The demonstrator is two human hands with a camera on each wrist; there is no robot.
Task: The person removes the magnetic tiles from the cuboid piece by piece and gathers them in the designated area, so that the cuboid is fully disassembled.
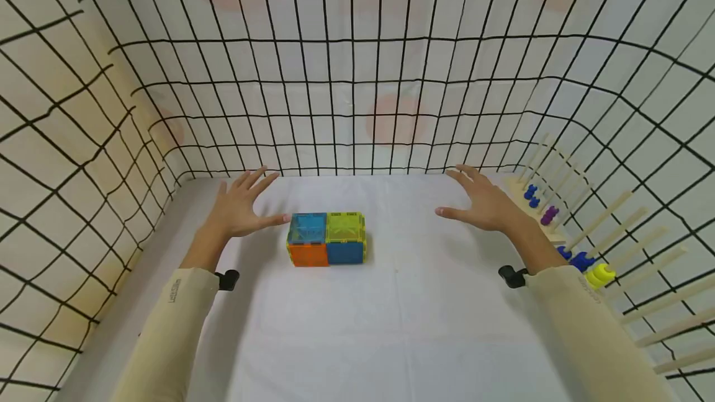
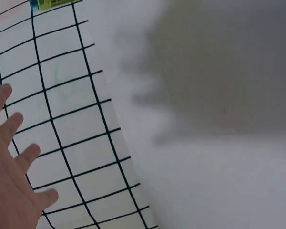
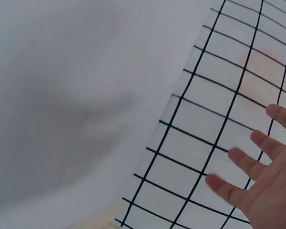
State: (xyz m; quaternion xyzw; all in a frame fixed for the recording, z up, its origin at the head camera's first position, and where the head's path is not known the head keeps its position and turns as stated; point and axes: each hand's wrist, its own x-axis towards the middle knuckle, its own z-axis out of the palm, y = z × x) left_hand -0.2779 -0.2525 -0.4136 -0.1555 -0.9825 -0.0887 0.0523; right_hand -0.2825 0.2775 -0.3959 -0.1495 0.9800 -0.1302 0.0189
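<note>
On the white table sits a block of translucent magnetic tiles [image 1: 326, 239], blue and yellow-green on top, orange and blue in front. Just left of it my left hand [image 1: 237, 209] is held out with fingers spread, the thumb tip overlapping the block's upper left edge in the head view. My right hand [image 1: 483, 200] is spread on the other side, well apart from the block, and holds nothing. In the left wrist view a corner of the tile block [image 2: 50, 4] shows at the top, beyond the straight fingers. The right wrist view has only the spread right hand [image 3: 262, 171].
A black wire grid [image 1: 352, 79] encloses the table [image 1: 363, 334] at the back and both sides. Along the right edge stands a wooden peg rack [image 1: 516, 194] with upright pegs, some carrying blue, purple and yellow beads [image 1: 600, 275]. The right forearm passes close to these pegs.
</note>
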